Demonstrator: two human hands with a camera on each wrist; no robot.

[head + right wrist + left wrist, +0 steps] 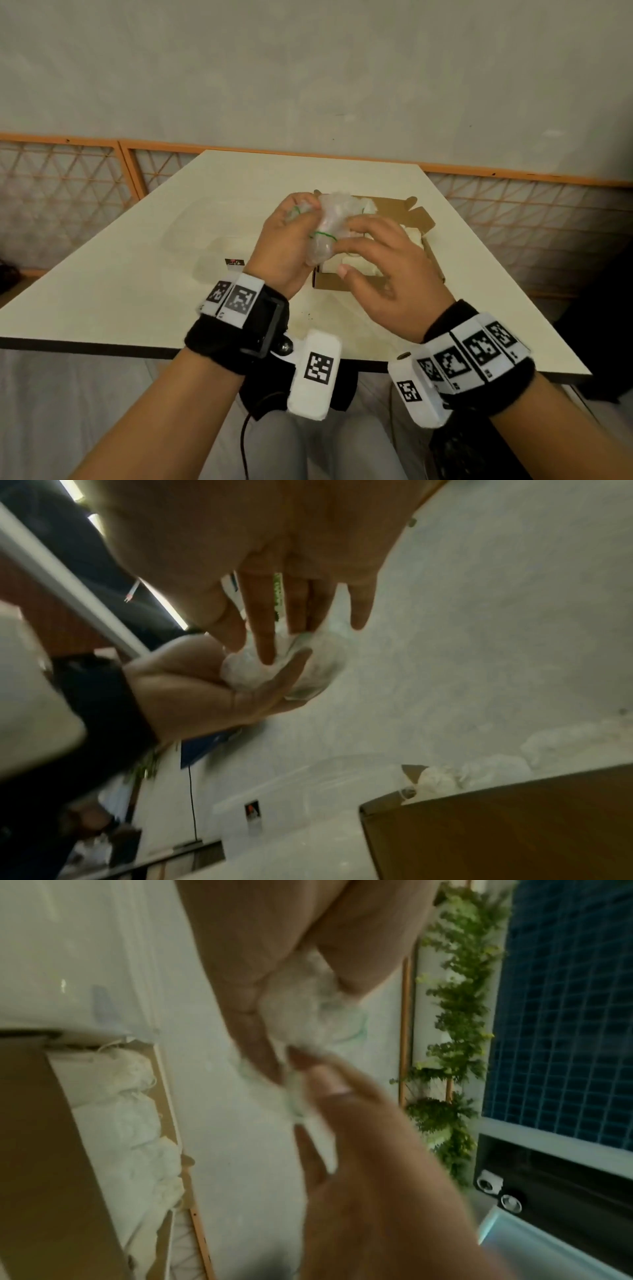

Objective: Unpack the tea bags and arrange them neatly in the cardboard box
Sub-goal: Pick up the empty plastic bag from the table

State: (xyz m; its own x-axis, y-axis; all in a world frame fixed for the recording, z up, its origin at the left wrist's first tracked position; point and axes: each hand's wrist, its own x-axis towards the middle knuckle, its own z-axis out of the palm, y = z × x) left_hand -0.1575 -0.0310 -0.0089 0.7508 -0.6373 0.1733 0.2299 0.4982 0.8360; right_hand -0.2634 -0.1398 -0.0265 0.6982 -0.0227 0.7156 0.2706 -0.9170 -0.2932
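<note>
Cream laminate desk (137,240), seen from the head view, with an orange-framed lattice panel (61,181) along the pale wall behind it. At left on the desk, a faint clear plastic container (205,236) and a small dark tag (234,263) just beside the left wrist. Left hand (284,246), wearing a black wrist band with printed markers, raised above the desk with fingers curled round a crumpled clear plastic packet (329,226); a green rubber band (323,235) encircles the packet. In the left wrist view the packet (301,1010) lies against the palm, pinched between thumb and fingers, though the picture is blurred. Right hand (380,270), similarly banded, meets the packet from the right, its fingertips (267,653) pinching the plastic (260,669) while the thumb stands free below. Both hands thus hold the same packet, above the near left corner of the cardboard box (342,284). Box open on the desk, flaps spread at its far side, holding white tea bags (414,236) in a row along its length (120,1118); their exact count cannot be told
</note>
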